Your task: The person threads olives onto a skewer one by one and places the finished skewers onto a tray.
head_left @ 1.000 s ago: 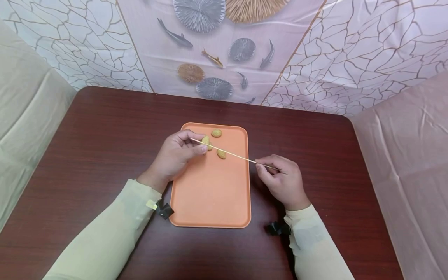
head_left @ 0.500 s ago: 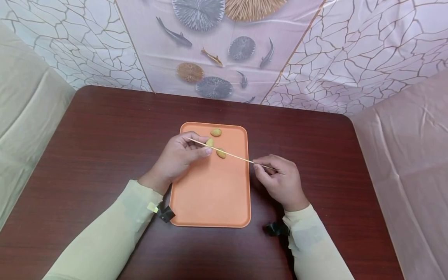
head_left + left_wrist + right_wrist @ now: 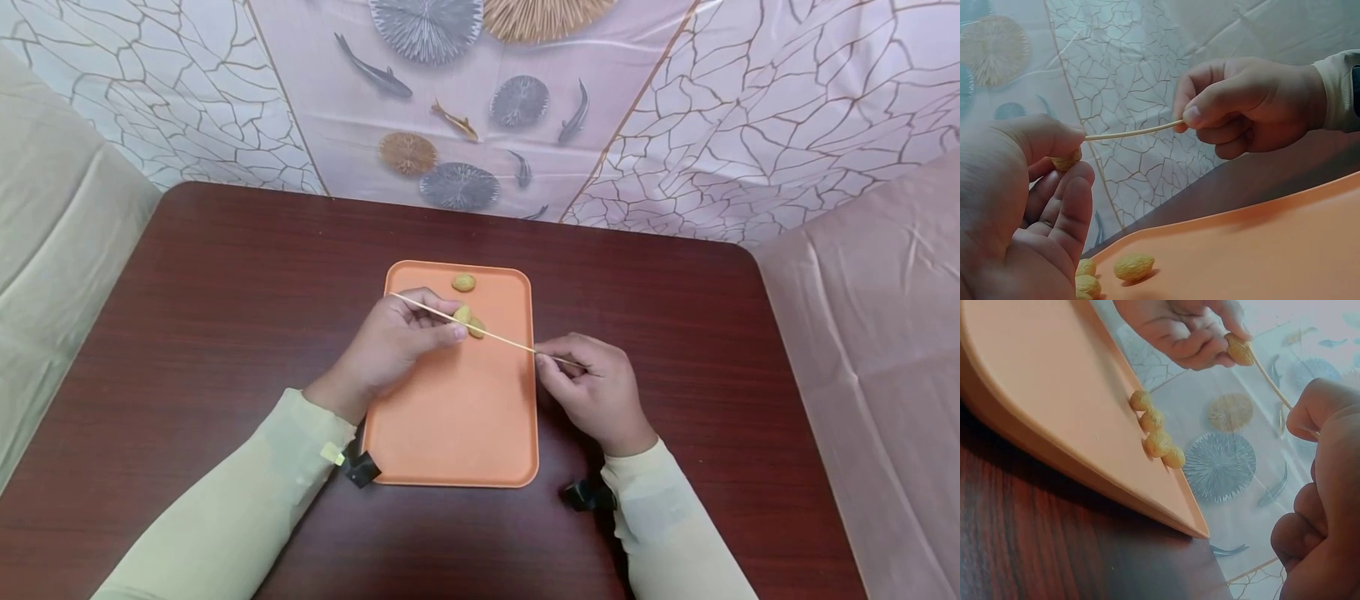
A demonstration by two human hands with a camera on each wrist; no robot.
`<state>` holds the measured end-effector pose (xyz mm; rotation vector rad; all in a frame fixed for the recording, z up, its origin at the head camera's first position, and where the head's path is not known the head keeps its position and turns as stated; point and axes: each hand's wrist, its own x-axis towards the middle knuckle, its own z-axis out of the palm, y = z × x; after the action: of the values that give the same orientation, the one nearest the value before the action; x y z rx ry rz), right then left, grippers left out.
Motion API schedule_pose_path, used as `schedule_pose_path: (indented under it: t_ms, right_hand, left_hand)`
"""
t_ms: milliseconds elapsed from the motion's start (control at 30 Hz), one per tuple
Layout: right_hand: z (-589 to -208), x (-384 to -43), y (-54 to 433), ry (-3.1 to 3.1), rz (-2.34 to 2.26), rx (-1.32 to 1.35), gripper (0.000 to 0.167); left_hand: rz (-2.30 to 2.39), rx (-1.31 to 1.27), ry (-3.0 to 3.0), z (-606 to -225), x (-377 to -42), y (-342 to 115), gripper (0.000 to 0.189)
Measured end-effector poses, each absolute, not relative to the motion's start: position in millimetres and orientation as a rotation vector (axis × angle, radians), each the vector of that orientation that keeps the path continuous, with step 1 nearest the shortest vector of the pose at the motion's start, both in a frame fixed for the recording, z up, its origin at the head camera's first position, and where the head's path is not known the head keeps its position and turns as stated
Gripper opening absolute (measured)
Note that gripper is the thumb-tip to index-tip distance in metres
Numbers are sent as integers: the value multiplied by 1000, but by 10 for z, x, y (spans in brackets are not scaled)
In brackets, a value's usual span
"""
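Note:
My left hand (image 3: 393, 342) pinches a wrinkled yellow-brown oval fruit (image 3: 1238, 350) between thumb and fingers, above the far part of the orange tray (image 3: 450, 417). A thin wooden skewer (image 3: 506, 339) is held by my right hand (image 3: 596, 387), thumb and index finger near one end. It slants up and left from there, meeting the held fruit at my left thumb; in the head view its far end shows beyond the fruit, over the left hand. The left wrist view shows it slightly bowed. More such fruits (image 3: 1134, 267) lie on the tray, partly hidden by my left hand in the head view.
The tray lies on a dark red-brown wooden table (image 3: 660, 300). Behind it hangs a patterned cloth backdrop (image 3: 465, 108), with plain beige cloth (image 3: 877, 350) at the sides. One fruit (image 3: 463, 283) sits near the tray's far rim.
My left hand with the fruit has shifted right and slightly nearer. The right hand has moved slightly left, and the skewer's far end sticks out further left past the fruit.

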<state>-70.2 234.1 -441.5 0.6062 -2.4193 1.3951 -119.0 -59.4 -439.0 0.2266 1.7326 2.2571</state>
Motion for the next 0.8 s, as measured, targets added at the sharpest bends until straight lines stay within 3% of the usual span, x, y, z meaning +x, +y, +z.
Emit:
schedule_pose_path:
  t_ms: [300, 800]
  right_hand:
    - [-4406, -700, 2302, -2411, 1377, 645, 19]
    - [-4431, -690, 2235, -2426, 1366, 698, 13]
  left_hand:
    - [2201, 262, 1772, -4398, -1143, -521, 33]
    - [2096, 331, 1858, -4445, -1083, -428, 24]
